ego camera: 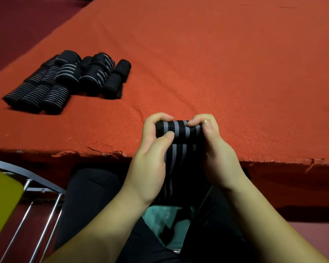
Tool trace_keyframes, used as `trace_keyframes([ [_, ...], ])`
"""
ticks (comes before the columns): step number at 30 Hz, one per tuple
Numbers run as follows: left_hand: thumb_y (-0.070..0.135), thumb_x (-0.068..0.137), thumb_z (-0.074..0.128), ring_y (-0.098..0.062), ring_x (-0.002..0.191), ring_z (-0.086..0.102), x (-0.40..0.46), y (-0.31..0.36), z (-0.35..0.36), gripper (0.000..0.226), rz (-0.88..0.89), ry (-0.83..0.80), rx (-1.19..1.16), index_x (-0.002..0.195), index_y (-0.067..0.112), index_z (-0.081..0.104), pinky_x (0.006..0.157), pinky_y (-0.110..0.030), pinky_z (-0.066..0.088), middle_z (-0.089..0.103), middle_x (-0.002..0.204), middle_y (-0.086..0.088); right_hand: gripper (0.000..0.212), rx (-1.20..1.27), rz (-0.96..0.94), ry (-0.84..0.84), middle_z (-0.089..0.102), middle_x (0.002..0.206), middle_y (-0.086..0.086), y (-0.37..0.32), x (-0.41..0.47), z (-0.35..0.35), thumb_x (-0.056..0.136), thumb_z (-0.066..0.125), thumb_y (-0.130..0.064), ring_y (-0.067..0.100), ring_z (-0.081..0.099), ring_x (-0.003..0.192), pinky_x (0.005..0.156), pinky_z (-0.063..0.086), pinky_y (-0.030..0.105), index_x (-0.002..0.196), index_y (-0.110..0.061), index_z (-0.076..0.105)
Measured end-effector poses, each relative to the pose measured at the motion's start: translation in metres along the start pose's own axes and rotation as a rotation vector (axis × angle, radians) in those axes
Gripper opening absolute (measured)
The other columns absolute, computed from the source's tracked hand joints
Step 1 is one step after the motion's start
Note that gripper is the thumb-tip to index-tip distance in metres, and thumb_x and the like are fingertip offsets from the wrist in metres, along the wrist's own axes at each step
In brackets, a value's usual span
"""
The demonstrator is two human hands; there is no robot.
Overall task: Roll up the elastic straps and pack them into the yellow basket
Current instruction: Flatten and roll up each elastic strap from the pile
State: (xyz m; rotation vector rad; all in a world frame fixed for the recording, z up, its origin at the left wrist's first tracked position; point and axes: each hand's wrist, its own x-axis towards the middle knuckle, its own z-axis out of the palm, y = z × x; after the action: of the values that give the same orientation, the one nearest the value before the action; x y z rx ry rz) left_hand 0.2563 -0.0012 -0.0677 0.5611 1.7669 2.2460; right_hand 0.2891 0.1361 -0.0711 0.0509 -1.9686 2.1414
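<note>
Gripping a black strap [179, 130] with grey stripes at the near edge of the red counter [217, 63], both hands curled around its rolled end. Left hand [152, 149] pinching the roll's left side, thumb pressing on top; right hand [215, 149] clamping the right side, fingertips [193, 121] digging into the roll. Trailing the unrolled tail down between the wrists, over the counter edge toward the lap (lower end lost in shadow). Lying in a cluster at far left on the counter, well apart from the hands: finished rolls [68, 80]. Showing at near left: a yellow shape [2, 202], beside metal bars [46, 215].
</note>
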Motion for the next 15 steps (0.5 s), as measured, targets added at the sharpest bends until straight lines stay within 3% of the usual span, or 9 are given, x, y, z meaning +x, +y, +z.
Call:
trace_keyframes([
  [2, 0.025, 0.09, 0.046, -0.016, 0.104, 0.061, 0.001, 0.0, -0.001, 0.026, 0.018, -0.003, 0.04, 0.101, 0.045, 0.058, 0.097, -0.037, 0.047, 0.064, 0.102, 0.01, 0.027, -0.104, -0.041, 0.007, 0.056, 0.086, -0.036, -0.002, -0.001, 0.002, 0.102, 0.025, -0.036, -0.013, 0.051, 0.083, 0.08, 0.037, 0.006, 0.098, -0.026, 0.049],
  [4, 0.025, 0.093, 0.049, -0.016, 0.105, 0.06, 0.003, -0.001, -0.003, 0.024, 0.02, -0.035, 0.015, 0.105, 0.043, 0.059, 0.098, -0.038, 0.047, 0.064, 0.105, 0.007, 0.021, -0.125, -0.047, -0.021, 0.054, 0.086, -0.037, -0.003, -0.001, 0.0, 0.101, 0.03, -0.034, -0.014, 0.05, 0.082, 0.078, 0.036, 0.003, 0.099, -0.024, 0.048],
  [7, 0.026, 0.093, 0.054, -0.025, 0.11, 0.061, 0.006, 0.001, -0.007, 0.023, -0.008, -0.074, -0.075, 0.114, 0.033, 0.059, 0.102, -0.047, 0.047, 0.063, 0.112, -0.005, 0.014, -0.085, -0.024, -0.096, 0.057, 0.097, -0.026, -0.002, 0.002, -0.012, 0.101, 0.043, -0.037, -0.004, 0.053, 0.09, 0.082, 0.041, 0.013, 0.104, -0.039, 0.056],
  [9, 0.024, 0.092, 0.055, -0.022, 0.111, 0.063, 0.008, 0.003, -0.009, 0.028, -0.016, -0.067, -0.086, 0.12, 0.025, 0.055, 0.098, -0.04, 0.051, 0.066, 0.111, -0.002, 0.015, -0.116, -0.032, -0.158, 0.059, 0.106, -0.019, -0.004, 0.004, -0.019, 0.097, 0.049, -0.043, 0.003, 0.056, 0.099, 0.088, 0.043, 0.021, 0.109, -0.048, 0.058],
  [12, 0.024, 0.092, 0.058, -0.016, 0.11, 0.064, 0.009, 0.006, -0.01, 0.032, -0.014, -0.076, -0.09, 0.124, 0.02, 0.052, 0.093, -0.03, 0.052, 0.069, 0.108, 0.005, 0.028, -0.103, -0.005, -0.205, 0.064, 0.107, -0.011, -0.009, 0.005, -0.026, 0.095, 0.057, -0.03, 0.007, 0.06, 0.099, 0.085, 0.048, 0.022, 0.122, -0.038, 0.056],
  [15, 0.024, 0.092, 0.059, -0.016, 0.101, 0.067, 0.009, 0.009, -0.01, 0.019, 0.016, -0.117, -0.073, 0.11, 0.021, 0.062, 0.087, -0.028, 0.053, 0.071, 0.102, 0.001, 0.034, -0.075, 0.021, -0.23, 0.067, 0.108, -0.013, -0.014, 0.006, -0.029, 0.09, 0.057, -0.015, 0.005, 0.062, 0.101, 0.085, 0.048, 0.02, 0.119, -0.032, 0.06],
])
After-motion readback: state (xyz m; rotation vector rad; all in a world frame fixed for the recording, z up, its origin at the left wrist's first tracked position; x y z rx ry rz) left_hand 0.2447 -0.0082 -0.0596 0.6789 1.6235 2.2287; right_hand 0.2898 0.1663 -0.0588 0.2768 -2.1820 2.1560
